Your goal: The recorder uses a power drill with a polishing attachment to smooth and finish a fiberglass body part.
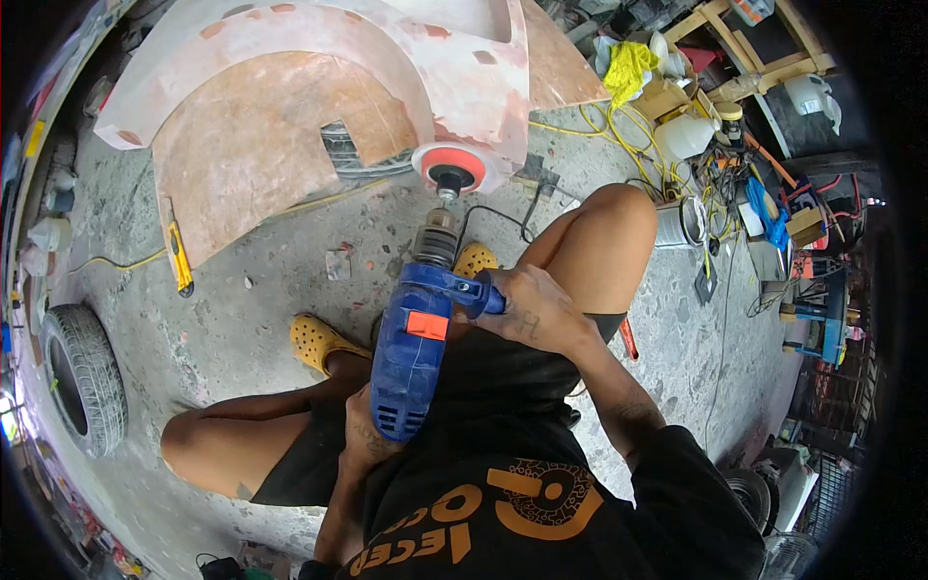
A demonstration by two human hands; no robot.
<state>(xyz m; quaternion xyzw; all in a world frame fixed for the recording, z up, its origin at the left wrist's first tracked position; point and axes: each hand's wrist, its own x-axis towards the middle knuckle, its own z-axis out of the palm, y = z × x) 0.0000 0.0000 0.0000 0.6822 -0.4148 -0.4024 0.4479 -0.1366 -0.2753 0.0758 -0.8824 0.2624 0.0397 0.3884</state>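
Both of my hands grip a blue power drill (410, 360) with an orange switch. My left hand (365, 431) is closed round its rear grip, partly hidden beneath the body. My right hand (537, 311) wraps round the side handle. A round red-and-black backing pad (451, 174) with a pale disc edge is fixed in the chuck. The pad sits at the lower edge of a curved body panel (480, 92), white with pinkish filler patches; whether it presses on the surface cannot be told.
Brown board (256, 130) backs the panel's wheel arch, a yellow utility knife (178, 253) lying on its edge. A tyre (87, 380) is at the left. At right are a white jug (684, 136), a paint can (682, 223), yellow cord (611, 130) and clutter.
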